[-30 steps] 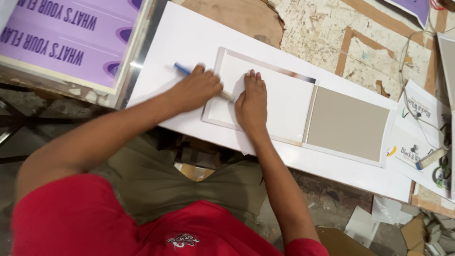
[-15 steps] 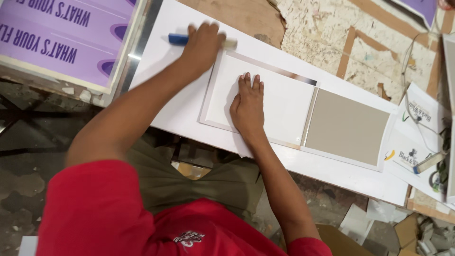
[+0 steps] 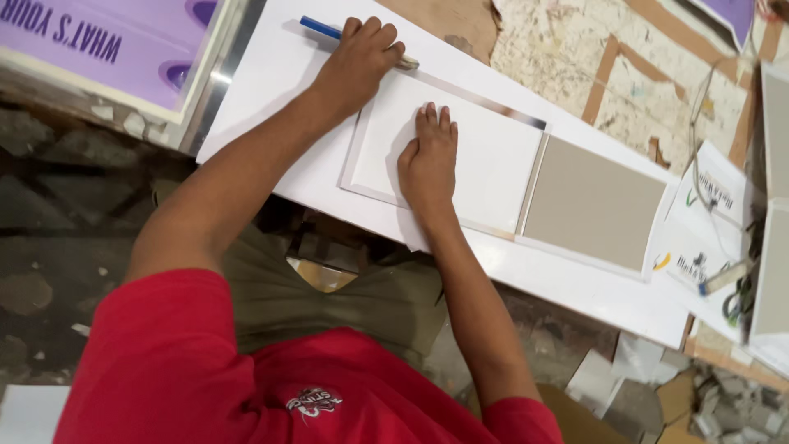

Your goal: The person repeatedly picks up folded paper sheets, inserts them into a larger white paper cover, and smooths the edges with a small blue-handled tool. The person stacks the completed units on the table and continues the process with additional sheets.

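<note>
— While the left hand (image 3: 359, 57) grips the blue-handled tool (image 3: 355, 39) at the white panel's (image 3: 485, 168) far edge, where's the other?
— Right hand (image 3: 429, 156) lies flat on that panel, fingers spread, holding nothing.
— And the panel?
— On the white board (image 3: 279, 99), touching the grey panel (image 3: 593, 203) beside it.

- Even, bright light fell on the white board (image 3: 575, 284), without harsh glare.
- Soft shadows lay beneath the board's near edge.
- Focus stayed fairly sharp; corners beyond the board looked slightly stretched.
</note>
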